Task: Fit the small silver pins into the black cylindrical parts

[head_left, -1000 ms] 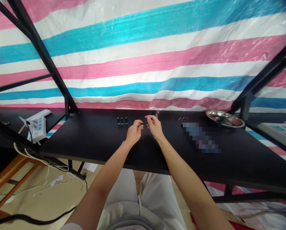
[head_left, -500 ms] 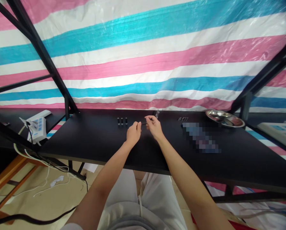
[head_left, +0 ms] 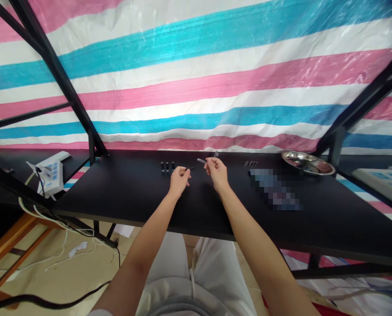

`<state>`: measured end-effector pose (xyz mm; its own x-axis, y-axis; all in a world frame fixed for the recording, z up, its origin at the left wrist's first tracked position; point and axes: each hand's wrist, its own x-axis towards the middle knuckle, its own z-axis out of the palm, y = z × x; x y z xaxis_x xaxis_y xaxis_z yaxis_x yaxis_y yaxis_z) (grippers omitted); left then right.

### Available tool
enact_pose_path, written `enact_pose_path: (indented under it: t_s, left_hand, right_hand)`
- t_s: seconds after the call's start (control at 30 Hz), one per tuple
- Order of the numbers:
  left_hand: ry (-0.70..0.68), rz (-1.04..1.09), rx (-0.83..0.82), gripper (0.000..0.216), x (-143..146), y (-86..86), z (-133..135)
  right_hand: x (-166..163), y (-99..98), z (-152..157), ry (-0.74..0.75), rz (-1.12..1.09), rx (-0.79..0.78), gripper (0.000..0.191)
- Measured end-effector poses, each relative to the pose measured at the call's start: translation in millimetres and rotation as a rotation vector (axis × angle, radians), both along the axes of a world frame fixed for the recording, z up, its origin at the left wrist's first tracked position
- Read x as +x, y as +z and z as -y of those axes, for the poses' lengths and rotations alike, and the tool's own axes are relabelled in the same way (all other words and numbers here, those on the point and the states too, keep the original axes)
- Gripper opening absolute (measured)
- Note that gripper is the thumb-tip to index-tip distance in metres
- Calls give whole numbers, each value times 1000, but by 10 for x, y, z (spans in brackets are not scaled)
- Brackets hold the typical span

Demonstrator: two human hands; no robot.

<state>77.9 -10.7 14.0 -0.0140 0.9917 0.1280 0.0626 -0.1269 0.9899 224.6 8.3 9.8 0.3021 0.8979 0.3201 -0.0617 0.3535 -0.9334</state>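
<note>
My left hand (head_left: 179, 181) is closed in a pinch over the black table (head_left: 143, 197), with a thin dark stick-like piece (head_left: 190, 168) jutting from its fingertips. To its right, my right hand (head_left: 217, 174) pinches a slim translucent tube (head_left: 201, 161) that points left. The two hands are apart. Just beyond the right hand lie some clear pieces (head_left: 216, 154), partly hidden by it. Left of my left hand stands a row of small dark cylinders (head_left: 167, 166) with pale ends. Several tiny shiny pieces (head_left: 250, 163) lie right of my right hand.
A blurred-out flat object (head_left: 275, 189) lies on the table's right half, with a round steel tray (head_left: 309, 163) behind it. Black frame bars rise at both sides. A white power strip (head_left: 53, 175) and cables are at the left. Striped sheeting hangs behind.
My hands have drawn apart, the left one moving slightly left and the right one slightly right. The translucent tube now shows plainly in my right fingers.
</note>
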Motion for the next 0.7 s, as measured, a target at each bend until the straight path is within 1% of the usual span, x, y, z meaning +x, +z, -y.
enact_pose_path:
  t_s: [0.1, 0.27, 0.47, 0.57, 0.7]
  left_hand:
    - [-43, -39, 10, 17, 21, 9, 26]
    - [-45, 33, 11, 22, 39, 40, 39]
    - [-9, 59, 83, 23, 16, 35, 28]
    - [-11, 32, 106, 20, 4, 26, 22]
    - [-25, -43, 102, 17, -4, 30, 26]
  right_hand:
    - [-29, 27, 30, 64, 57, 29, 35]
    - [-96, 25, 73, 237, 132, -35, 35]
    - [-92, 23, 92, 338, 118, -111, 37]
    - [-81, 36, 110, 382, 127, -137, 36]
    - [-59, 49, 129, 396, 205, -138, 34]
